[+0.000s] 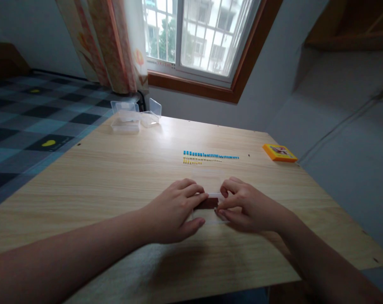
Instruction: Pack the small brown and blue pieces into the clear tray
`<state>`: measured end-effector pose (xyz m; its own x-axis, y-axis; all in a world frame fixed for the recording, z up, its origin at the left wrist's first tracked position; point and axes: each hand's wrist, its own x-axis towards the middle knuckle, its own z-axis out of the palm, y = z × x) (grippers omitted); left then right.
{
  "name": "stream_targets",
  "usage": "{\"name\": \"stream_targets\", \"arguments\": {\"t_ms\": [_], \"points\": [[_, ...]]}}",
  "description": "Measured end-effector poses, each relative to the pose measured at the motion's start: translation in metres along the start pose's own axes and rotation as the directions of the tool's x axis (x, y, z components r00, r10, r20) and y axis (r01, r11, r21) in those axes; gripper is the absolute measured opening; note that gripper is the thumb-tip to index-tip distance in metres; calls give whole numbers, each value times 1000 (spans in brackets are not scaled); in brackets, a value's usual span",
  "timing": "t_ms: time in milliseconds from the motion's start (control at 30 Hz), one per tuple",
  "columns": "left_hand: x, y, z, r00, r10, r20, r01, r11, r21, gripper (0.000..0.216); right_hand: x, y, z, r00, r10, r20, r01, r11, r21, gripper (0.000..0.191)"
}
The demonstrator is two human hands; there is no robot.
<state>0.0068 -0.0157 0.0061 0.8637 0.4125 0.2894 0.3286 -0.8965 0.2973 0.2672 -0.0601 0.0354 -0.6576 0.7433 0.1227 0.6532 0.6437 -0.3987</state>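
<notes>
My left hand (175, 209) and my right hand (246, 204) meet near the front middle of the wooden table (99, 181). Both are closed around a small clear plastic box (210, 202) with something dark reddish-brown inside. The left fingers lie over its left end, the right fingers pinch its right end. Just beyond the hands a row of small blue pieces (210, 155) lies on the table, with a shorter row of small yellow pieces (197, 161) in front of it.
Several clear plastic boxes and lids (131, 118) stand at the table's far left corner. An orange flat box (279, 152) lies at the far right edge. A checked bed cover (26, 118) is to the left, a window and curtain behind.
</notes>
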Motion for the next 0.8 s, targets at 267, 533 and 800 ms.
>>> {"name": "stream_targets", "arguments": {"t_ms": [267, 533, 800], "points": [[0, 1, -1, 1000, -3, 7, 3, 1000, 3, 43, 1, -1, -2, 1000, 24, -4, -24, 1000, -10, 16], [0, 1, -1, 1000, -4, 15, 4, 1000, -4, 44, 1, -2, -3, 1000, 18, -2, -18, 1000, -14, 18], [1, 2, -2, 1000, 9, -5, -9, 1000, -10, 43, 1, 1, -3, 1000, 18, -5, -18, 999, -36, 18]]}}
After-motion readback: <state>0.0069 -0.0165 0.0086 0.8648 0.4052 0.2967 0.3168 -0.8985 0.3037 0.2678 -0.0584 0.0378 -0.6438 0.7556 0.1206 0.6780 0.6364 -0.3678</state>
